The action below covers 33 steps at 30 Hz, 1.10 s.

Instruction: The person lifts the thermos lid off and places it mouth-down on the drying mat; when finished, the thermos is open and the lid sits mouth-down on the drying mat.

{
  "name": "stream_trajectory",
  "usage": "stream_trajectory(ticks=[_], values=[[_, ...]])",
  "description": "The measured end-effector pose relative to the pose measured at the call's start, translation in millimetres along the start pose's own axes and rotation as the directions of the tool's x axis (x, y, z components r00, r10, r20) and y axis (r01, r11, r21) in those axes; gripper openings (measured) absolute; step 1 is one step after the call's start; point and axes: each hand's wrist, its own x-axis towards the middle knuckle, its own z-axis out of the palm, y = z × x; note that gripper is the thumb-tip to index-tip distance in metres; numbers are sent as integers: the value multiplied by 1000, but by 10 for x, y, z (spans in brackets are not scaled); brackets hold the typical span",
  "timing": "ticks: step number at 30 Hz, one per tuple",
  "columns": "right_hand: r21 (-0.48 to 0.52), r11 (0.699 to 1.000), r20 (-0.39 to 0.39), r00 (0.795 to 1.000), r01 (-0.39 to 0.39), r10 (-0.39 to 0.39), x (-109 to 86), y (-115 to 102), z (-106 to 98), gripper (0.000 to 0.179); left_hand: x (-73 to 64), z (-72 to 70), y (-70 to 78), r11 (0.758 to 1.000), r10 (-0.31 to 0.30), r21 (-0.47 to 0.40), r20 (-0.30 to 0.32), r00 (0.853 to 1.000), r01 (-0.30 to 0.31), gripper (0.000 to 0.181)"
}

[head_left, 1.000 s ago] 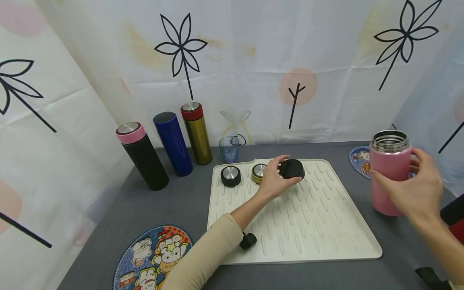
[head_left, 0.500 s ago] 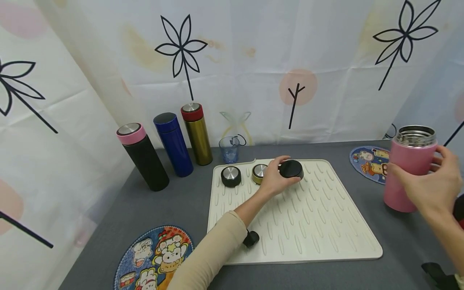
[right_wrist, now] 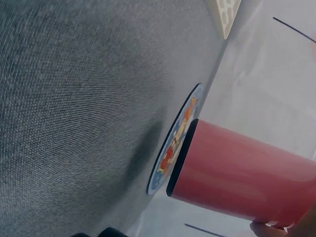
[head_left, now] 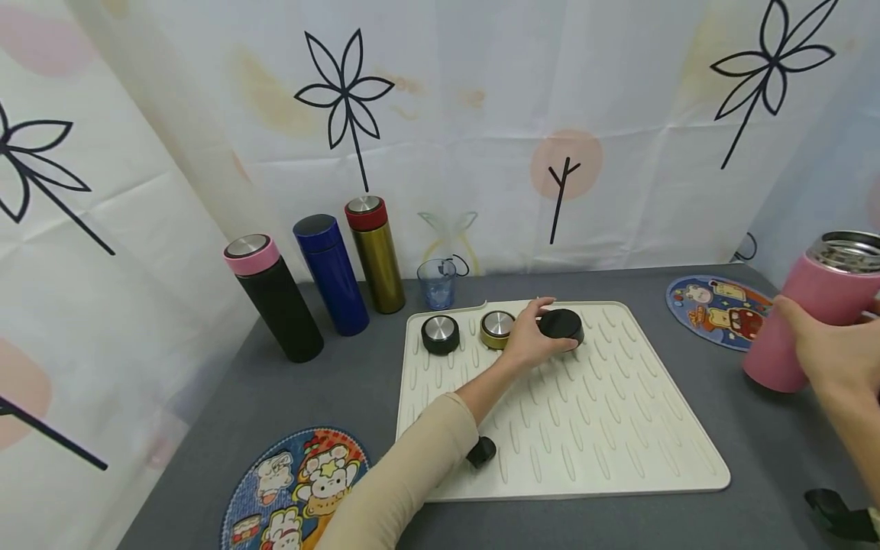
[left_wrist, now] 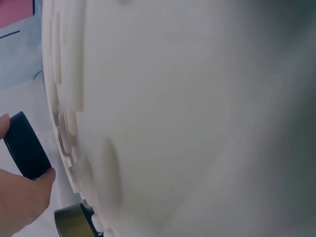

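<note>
With thumb and fingers my left hand (head_left: 532,340) pinches the side of a round black lid (head_left: 561,324) over the back of the cream ridged mat (head_left: 619,435). The left wrist view shows the same lid (left_wrist: 27,145) held up on its edge beside a gold lid (left_wrist: 74,220). My right hand (head_left: 839,359) grips a pink thermos (head_left: 804,325) at the far right, its steel mouth uncapped and leaning right. In the right wrist view the pink thermos (right_wrist: 247,177) has its black base off the grey table (right_wrist: 89,108), a shadow lying below.
Left of my left hand, a gold-sided lid (head_left: 496,330) and a black lid with silver top (head_left: 440,334) lie on the mat. Black (head_left: 282,305), blue (head_left: 332,275) and gold (head_left: 374,256) thermoses and a glass cup (head_left: 437,283) stand behind. Round cartoon mats (head_left: 296,489) lie at both sides.
The pink thermos has moved right in my right hand and tipped over to the right, uncovering the small round mat behind it. My left hand stays in nearly the same place with the lid.
</note>
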Motion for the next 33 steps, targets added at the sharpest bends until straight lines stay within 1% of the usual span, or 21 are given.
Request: stream_trajectory(ticks=[2, 4, 6, 8, 10, 12, 15, 20, 24, 29, 30, 33], values=[[7, 999, 9, 999, -53, 53, 31, 21, -12, 73, 9, 19, 19, 999, -15, 28, 1, 1000, 15, 77], [0, 995, -1, 995, -95, 95, 64, 50, -20, 73, 17, 23, 39, 999, -30, 43, 7, 1000, 30, 77], [-2, 991, -3, 991, -133, 133, 88, 76, -23, 73, 29, 13, 57, 998, -31, 50, 15, 999, 30, 77], [1, 987, -7, 987, -160, 160, 104, 94, -27, 73, 47, 4, 75, 998, -31, 51, 15, 999, 31, 77], [4, 985, -10, 985, -171, 171, 113, 108, -35, 73, 63, 3, 84, 998, -25, 56, 11, 1000, 24, 77], [10, 983, 1, 983, -185, 185, 117, 109, -47, 73, 79, 17, 83, 998, -23, 53, 4, 1000, 22, 78], [3, 983, -1, 983, -184, 184, 118, 130, -56, 73, 92, 54, 75, 998, -25, 56, -4, 1000, 26, 78], [-3, 984, -10, 984, -178, 178, 142, 198, -54, 74, 105, 98, 65, 998, -51, 47, -31, 998, 53, 77], [7, 985, -8, 985, -170, 170, 250, 360, -38, 75, 124, 108, 52, 996, -61, 58, -57, 996, 64, 77], [19, 987, -15, 987, -159, 159, 416, 607, 10, 78, 149, 95, 38, 995, -47, 88, -61, 997, 53, 77], [17, 986, -21, 985, -168, 169, 447, 643, 18, 78, 157, 92, 32, 994, -48, 94, -63, 997, 54, 77], [12, 981, -34, 981, -193, 193, 433, 620, 20, 79, 171, 87, 31, 992, -58, 109, -70, 996, 66, 77]])
